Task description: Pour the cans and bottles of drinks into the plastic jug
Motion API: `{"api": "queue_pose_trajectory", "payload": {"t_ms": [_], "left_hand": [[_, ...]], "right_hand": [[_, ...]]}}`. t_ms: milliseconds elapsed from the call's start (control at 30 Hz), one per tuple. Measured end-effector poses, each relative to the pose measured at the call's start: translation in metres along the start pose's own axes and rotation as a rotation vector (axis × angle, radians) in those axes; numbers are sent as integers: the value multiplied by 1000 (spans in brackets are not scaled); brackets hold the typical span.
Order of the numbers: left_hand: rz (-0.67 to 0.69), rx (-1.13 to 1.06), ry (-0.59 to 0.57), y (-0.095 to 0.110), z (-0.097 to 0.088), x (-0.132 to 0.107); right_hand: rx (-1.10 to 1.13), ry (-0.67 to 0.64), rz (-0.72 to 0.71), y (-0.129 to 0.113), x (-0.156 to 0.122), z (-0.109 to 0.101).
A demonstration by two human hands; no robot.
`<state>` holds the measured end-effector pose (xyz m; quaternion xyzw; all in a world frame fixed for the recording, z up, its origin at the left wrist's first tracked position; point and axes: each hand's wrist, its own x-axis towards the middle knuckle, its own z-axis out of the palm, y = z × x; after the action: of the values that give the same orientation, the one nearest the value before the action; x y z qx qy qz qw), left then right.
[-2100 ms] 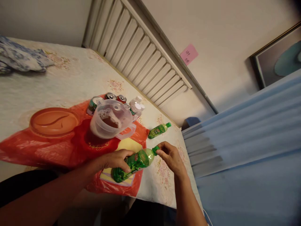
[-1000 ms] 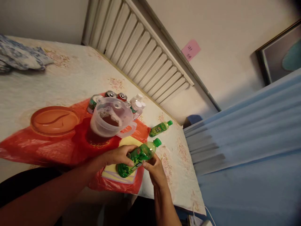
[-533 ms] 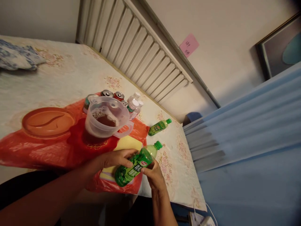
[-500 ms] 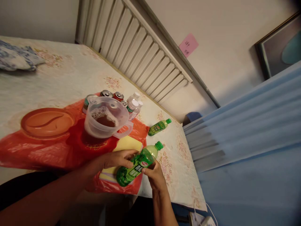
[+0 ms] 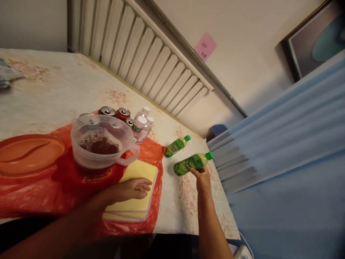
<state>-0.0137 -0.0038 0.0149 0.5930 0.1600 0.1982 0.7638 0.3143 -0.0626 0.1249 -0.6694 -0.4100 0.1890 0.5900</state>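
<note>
Green bottle (image 5: 187,165) sits pinched in outstretched right hand (image 5: 202,178), left hand (image 5: 131,189) loosely half-open.

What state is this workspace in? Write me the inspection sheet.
Surface: floral tablecloth, partly covered by red plastic.
Things at hand: near green bottle, capped; yellow stack on the red plastic.
Clutter: far green bottle; pitcher of dark, foamy liquid; cans and white-capped bottles behind it; orange disc.
Hands: right hand grips the near green bottle; left hand, nothing seen in it, over the yellow stack, contact unclear.
Cables: white cable at lower right.
Surroundings: radiator, blue curtain, framed picture.
</note>
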Motion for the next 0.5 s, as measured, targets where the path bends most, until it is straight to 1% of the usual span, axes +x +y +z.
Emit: {"api": "queue_pose_trajectory", "payload": {"t_ms": [100, 267, 400, 500], "left_hand": [[-69, 7, -73, 2, 1, 3], [-79, 3, -75, -8, -3, 8], [-88, 8, -89, -16, -7, 9], [-79, 20, -84, -19, -8, 9]], "right_hand": [[-67, 48, -30, 19, 29, 4], [-88, 94, -23, 47, 67, 16], [-107, 100, -18, 63, 86, 25], [-129, 92, -21, 75, 93, 30]]}}
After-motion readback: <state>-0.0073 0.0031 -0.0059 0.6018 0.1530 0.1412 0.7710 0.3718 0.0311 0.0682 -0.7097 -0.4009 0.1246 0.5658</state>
